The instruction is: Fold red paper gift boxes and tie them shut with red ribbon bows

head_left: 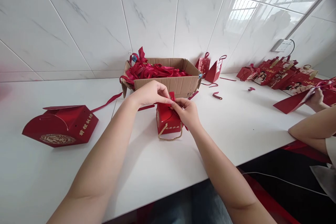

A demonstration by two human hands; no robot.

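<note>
A small red gift box [166,120] with a tan rope handle stands on the white table [236,126] in front of me. Both my hands meet at its top. My left hand [151,92] pinches a red ribbon [172,96] above the box. My right hand [187,111] is closed on the same ribbon at the box's top right. The knot itself is hidden between my fingers.
A cardboard box [168,82] full of red ribbons stands behind. A larger red box [61,126] lies on its side at left. Small red bags [210,68] and flat red boxes [280,75] lie at the right, where another person's hand [316,99] holds one.
</note>
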